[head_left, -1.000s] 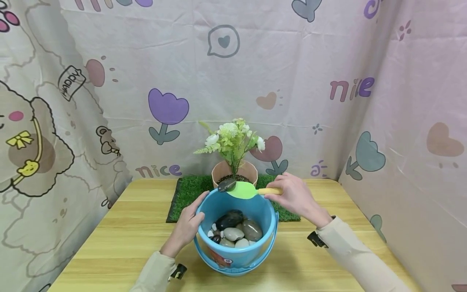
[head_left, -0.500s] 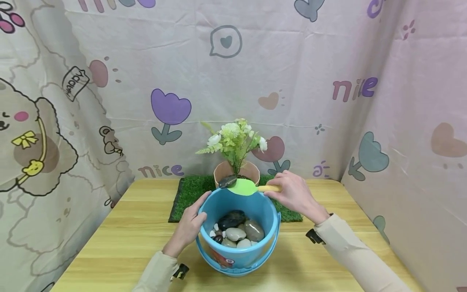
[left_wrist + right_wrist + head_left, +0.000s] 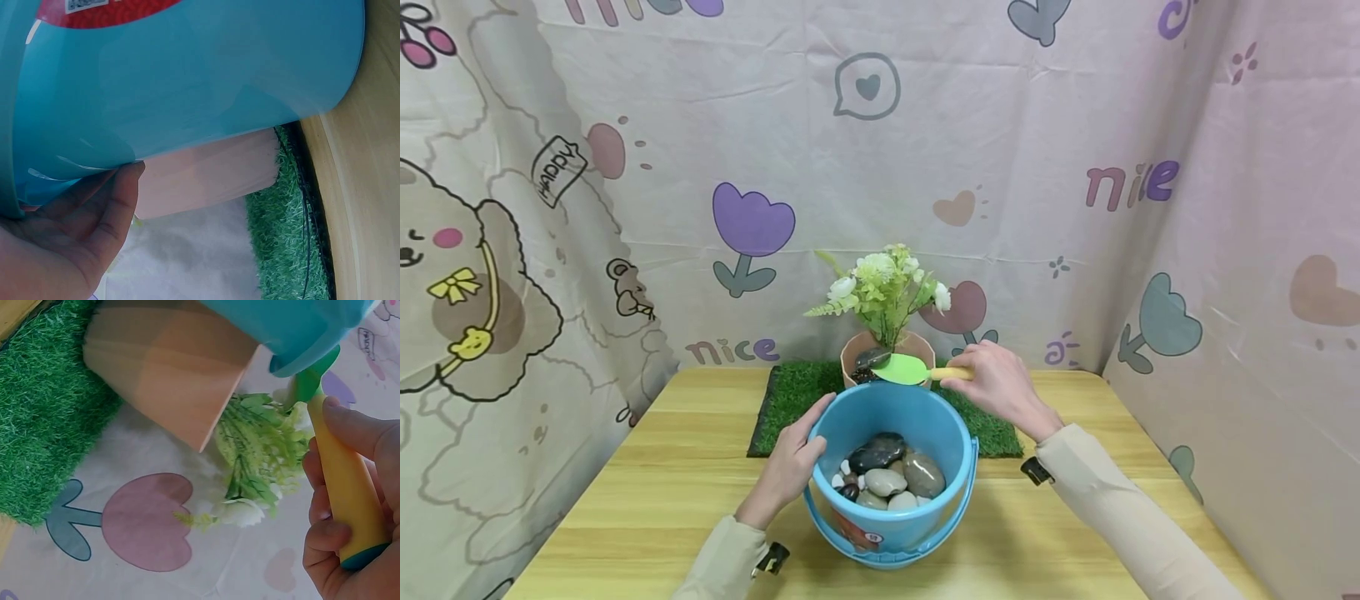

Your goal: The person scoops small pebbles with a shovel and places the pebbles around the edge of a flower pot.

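My right hand [image 3: 997, 383] grips the yellow handle of a toy shovel [image 3: 902, 369] with a green blade; the right wrist view shows its fingers curled round the handle [image 3: 350, 481]. On the blade's tip lies a dark stone [image 3: 872, 359], over the pink flowerpot [image 3: 927, 348] behind the bucket. With my left hand [image 3: 786, 467] I hold the rim of a blue bucket [image 3: 917, 527] at its left side, fingers against the outer wall in the left wrist view. Several grey and black stones [image 3: 886, 482] and small white ones lie inside the bucket.
The pot holds soil and a plant [image 3: 883, 287] with white flowers, and stands on a green turf mat [image 3: 805, 392]. The bucket's handle [image 3: 973, 475] hangs down in front. Under everything is a wooden table [image 3: 662, 483], with printed cloth [image 3: 1037, 125] around its back and sides.
The shovel with the dark stone has moved away from me and slightly up, from above the bucket's far rim to over the pot. My left hand stays on the bucket.
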Demonstrator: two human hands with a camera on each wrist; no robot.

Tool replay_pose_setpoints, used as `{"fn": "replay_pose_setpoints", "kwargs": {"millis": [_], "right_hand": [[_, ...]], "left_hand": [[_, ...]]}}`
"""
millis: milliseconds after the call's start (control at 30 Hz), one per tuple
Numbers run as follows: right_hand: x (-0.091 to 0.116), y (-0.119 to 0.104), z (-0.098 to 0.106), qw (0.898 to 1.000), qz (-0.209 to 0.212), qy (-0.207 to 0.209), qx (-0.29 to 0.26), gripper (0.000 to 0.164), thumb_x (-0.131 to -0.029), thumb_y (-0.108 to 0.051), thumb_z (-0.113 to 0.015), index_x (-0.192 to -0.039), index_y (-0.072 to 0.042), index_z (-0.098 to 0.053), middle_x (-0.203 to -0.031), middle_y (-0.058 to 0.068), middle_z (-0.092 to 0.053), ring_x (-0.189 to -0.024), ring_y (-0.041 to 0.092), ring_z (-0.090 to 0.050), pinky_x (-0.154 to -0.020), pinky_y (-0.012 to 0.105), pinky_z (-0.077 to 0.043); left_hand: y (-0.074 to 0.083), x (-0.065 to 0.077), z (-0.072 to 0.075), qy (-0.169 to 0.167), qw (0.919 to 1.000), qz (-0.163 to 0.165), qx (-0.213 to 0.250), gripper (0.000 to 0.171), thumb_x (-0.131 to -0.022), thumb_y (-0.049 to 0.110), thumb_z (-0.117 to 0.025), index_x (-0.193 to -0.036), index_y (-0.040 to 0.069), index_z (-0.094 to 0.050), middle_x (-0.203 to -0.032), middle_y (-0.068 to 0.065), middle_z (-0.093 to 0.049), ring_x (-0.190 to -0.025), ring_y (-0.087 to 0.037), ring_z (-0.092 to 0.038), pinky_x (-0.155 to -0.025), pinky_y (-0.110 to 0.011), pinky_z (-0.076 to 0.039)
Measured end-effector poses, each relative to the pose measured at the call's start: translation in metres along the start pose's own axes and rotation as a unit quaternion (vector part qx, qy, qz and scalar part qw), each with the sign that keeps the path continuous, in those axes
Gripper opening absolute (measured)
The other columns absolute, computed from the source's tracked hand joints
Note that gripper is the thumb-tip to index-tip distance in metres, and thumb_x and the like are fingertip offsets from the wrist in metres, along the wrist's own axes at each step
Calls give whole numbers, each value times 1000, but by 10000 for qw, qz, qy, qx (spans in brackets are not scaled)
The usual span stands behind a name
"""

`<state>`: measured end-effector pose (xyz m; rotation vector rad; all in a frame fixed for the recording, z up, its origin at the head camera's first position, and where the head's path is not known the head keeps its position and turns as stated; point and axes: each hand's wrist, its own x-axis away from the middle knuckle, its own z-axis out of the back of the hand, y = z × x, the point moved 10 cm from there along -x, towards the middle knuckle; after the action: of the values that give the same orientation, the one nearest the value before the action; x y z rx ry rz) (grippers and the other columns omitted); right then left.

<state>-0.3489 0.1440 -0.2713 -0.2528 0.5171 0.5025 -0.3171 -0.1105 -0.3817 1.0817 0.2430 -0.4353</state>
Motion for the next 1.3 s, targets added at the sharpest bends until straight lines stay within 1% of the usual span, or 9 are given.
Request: {"fn": "replay_pose_setpoints", "kwargs": {"millis": [200, 333, 433, 500, 667, 900, 1000, 1133, 1300], "right_hand": [[-10, 5, -17, 9997, -32, -199, 102, 21, -81, -37, -78, -92, -19, -80, -79, -7, -67, -73, 12, -54, -61, 28, -43], [-16, 6, -29, 9993, -65, -324, 145, 24, -80, -41, -78, -93, -21, -80, -78, -7, -65, -74, 12, -54, -62, 30, -44], [-20, 7, -37, 9991, -140, -390, 127, 27, -78, -45, -78, -95, -24, -80, -77, -7, -63, -71, 12, -52, -59, 30, -42], [-22, 9, -40, 9989, -190, -426, 108, 27, -78, -46, -78, -95, -25, -80, -74, -8, -62, -70, 11, -51, -57, 29, -41], [-29, 13, -50, 9972, -342, -664, -34, 22, -80, -41, -78, -92, -23, -81, -69, -8, -61, -67, 11, -50, -55, 28, -39], [-37, 22, -66, 9928, -596, -1023, -203, 24, -81, -41, -76, -97, -22, -80, -67, -6, -60, -63, 14, -48, -50, 29, -37], [-39, 25, -72, 9908, -667, -1139, -288, 24, -81, -43, -76, -93, -23, -81, -62, -7, -58, -57, 14, -45, -46, 29, -34], [-43, 28, -76, 9884, -717, -1250, -475, 21, -82, -44, -75, -88, -24, -81, -59, -8, -60, -51, 14, -43, -44, 28, -30], [-46, 30, -78, 9868, -806, -1301, -537, 21, -83, -41, -75, -90, -22, -81, -63, -9, -64, -51, 14, -44, -45, 28, -31]], "left_hand": [[0, 1, 1, 29, 10000, 3, 1, 65, -90, 2, -40, -153, 17, -36, -146, -17, -50, -124, -40, -56, -88, -51, -54], [0, 2, 1, 38, 10000, 1, 18, 65, -90, 2, -40, -153, 17, -36, -146, -17, -50, -124, -40, -56, -88, -51, -55], [0, 2, 1, 39, 10000, -14, 38, 65, -90, 2, -39, -153, 18, -36, -146, -16, -49, -125, -40, -56, -88, -51, -54], [1, 2, 1, 43, 10000, -29, 37, 65, -90, 2, -39, -153, 18, -36, -147, -16, -49, -125, -40, -56, -89, -52, -54], [2, 2, 2, 73, 10000, -10, 43, 65, -90, 2, -39, -153, 18, -36, -146, -16, -50, -125, -40, -56, -89, -51, -54], [2, 2, 1, 72, 10000, 5, 50, 65, -90, 2, -39, -153, 18, -36, -146, -16, -50, -125, -40, -56, -89, -51, -54], [2, 2, 1, 68, 10000, -14, 49, 64, -91, 2, -39, -153, 18, -36, -146, -16, -50, -125, -40, -56, -89, -51, -54], [2, 2, 0, 56, 10000, -29, 36, 64, -91, 2, -39, -153, 18, -36, -146, -16, -50, -124, -39, -56, -88, -51, -54], [2, 1, -1, 39, 10000, -4, 17, 65, -90, 2, -39, -153, 18, -36, -146, -16, -50, -125, -39, -56, -90, -52, -53]]}}
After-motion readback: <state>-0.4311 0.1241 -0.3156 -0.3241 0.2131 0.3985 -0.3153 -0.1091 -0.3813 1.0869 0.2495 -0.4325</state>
